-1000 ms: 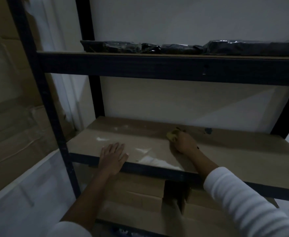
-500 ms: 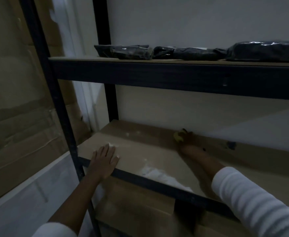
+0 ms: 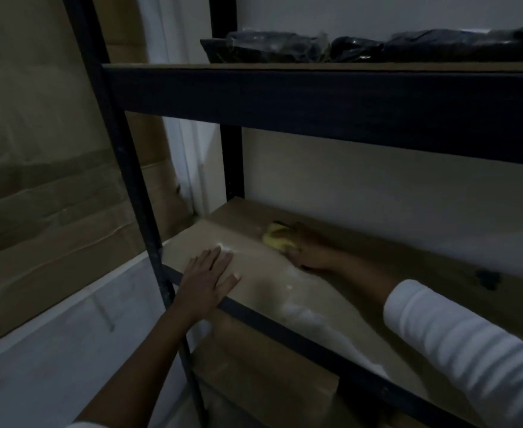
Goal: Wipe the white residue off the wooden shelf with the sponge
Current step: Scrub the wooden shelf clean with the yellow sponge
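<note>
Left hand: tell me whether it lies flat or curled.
Flat: the left hand lies palm down, fingers spread, on the wooden shelf near its front edge.

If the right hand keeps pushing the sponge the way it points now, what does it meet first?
The right hand points left and toward the back with the sponge leading. Bare wooden shelf lies ahead, then probably the black rear post at the corner by the wall; depth is hard to judge in this dim view.

Both hands are bare. The right sleeve point(image 3: 458, 344) is white with faint ribbing, pushed back above the wrist; a white left sleeve point(image 3: 87, 424) edge shows near the frame bottom.
</note>
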